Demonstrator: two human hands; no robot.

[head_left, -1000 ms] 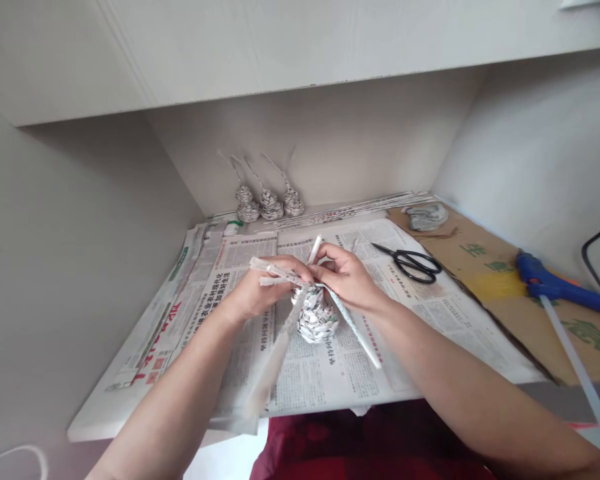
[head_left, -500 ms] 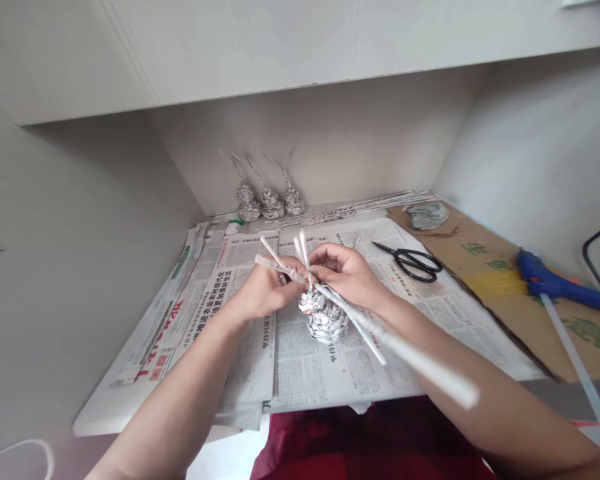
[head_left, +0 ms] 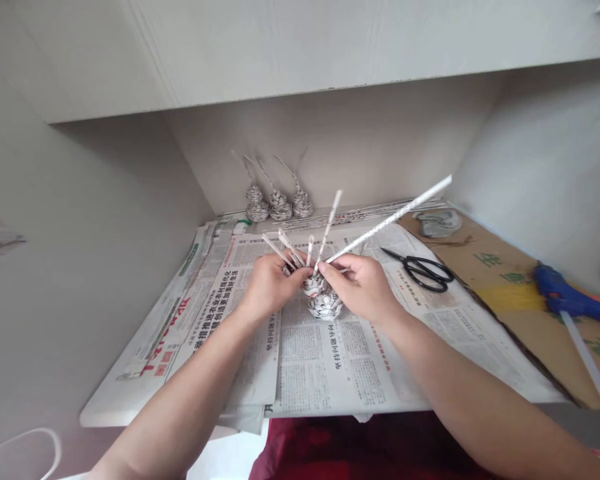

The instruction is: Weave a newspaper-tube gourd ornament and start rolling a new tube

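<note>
Between my hands is a small gourd woven from rolled newspaper (head_left: 325, 307), its round lower bulb toward me. Several paper tubes fan out of its top. My left hand (head_left: 276, 281) is closed on the gourd's upper left side, thumb at the rim, with tube ends sticking up past its fingers. On the other side my right hand (head_left: 363, 283) pinches the base of a long paper tube (head_left: 395, 217), which points up and to the right. Another tube (head_left: 331, 223) rises steeply beside it. The fingers behind the gourd are partly hidden.
Spread newspapers (head_left: 305, 373) cover the table. Black scissors (head_left: 425, 270) lie right of my hands. Three woven paper gourds (head_left: 280, 205) stand by the back wall, beside a bundle of thin paper tubes (head_left: 350, 217). A blue glue gun (head_left: 565, 290) and grey cloth (head_left: 437, 223) rest on cardboard (head_left: 500, 293).
The long tube, which pointed toward me over my right forearm, now points away to the upper right. My right hand has turned with its thumb on the tube's base.
</note>
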